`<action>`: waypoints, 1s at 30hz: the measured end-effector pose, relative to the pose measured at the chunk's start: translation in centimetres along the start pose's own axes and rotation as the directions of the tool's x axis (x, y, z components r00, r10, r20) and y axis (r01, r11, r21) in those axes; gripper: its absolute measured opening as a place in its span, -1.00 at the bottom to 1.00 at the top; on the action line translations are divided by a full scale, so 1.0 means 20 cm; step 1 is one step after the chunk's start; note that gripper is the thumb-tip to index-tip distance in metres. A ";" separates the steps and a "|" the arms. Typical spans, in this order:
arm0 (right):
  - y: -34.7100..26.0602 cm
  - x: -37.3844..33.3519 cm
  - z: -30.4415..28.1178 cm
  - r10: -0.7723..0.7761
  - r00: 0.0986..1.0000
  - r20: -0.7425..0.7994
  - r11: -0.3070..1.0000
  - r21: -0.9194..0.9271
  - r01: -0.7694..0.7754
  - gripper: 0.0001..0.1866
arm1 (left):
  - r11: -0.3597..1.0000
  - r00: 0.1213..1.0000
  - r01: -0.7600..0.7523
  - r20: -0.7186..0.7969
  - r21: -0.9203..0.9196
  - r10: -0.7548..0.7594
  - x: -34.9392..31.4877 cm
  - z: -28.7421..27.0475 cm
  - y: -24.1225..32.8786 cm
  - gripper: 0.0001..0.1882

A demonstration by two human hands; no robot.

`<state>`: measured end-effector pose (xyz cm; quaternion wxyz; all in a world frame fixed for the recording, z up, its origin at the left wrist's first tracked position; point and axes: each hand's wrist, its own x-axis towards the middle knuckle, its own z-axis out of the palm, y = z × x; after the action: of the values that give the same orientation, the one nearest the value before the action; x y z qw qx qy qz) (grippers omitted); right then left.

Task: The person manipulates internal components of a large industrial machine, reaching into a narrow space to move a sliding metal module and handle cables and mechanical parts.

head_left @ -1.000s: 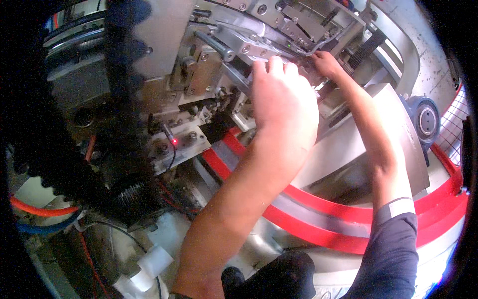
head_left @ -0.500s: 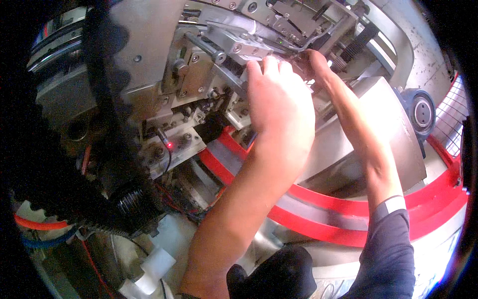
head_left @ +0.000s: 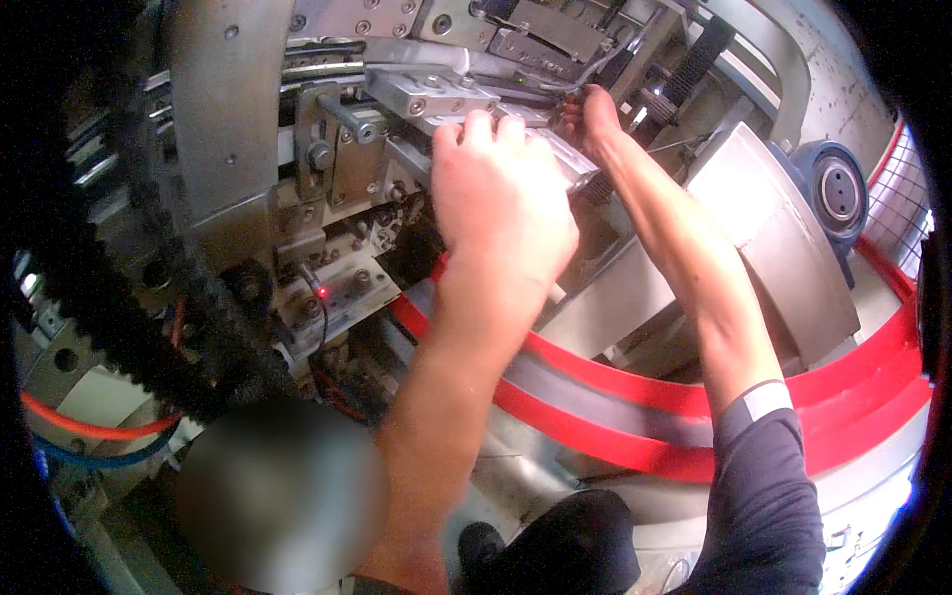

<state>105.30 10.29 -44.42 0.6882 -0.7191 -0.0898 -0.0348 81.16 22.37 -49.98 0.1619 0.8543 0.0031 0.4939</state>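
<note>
Up top: left hand (head_left: pixel 501 198) flat on bolted steel block (head_left: pixel 436 94); right hand (head_left: pixel 592 119) grip unclear.

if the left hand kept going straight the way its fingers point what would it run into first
Most likely the bolted metal block just past the left hand's fingertips; depth is unclear, so the fingertips may already touch machine parts beneath.

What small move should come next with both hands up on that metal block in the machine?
Probably steady the metal block with the left hand, which lies flat on it, while the right hand works the thin metal piece its fingertips pinch beside it. The grip itself is hidden.
</note>
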 end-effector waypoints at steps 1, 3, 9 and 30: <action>-0.01 0.00 0.02 -0.032 0.999 -0.016 0.998 -0.057 0.031 -0.70 | 1.000 1.000 -0.010 -0.005 -0.001 0.010 0.00 -0.02 -0.02 -0.70; -0.03 -0.02 0.05 0.009 1.000 0.011 0.989 -0.148 -0.007 -0.76 | 1.000 1.000 -0.019 0.020 0.014 0.018 0.00 -0.07 -0.04 -0.69; -0.02 0.12 -0.13 -0.239 0.966 -0.099 0.702 -0.704 0.102 -0.56 | 0.999 0.999 -0.029 0.041 -0.015 0.029 0.01 -0.04 0.01 -0.68; -0.36 -0.07 -0.18 -0.034 0.856 0.516 -0.415 -0.786 0.458 -0.60 | 0.998 0.998 -0.048 -0.042 -0.040 0.046 0.00 -0.04 -0.03 -0.71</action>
<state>102.96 6.86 -37.30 -0.2398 -0.9168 -0.2777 -0.1578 80.54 23.16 -49.78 0.1675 0.8403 -0.0238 0.5150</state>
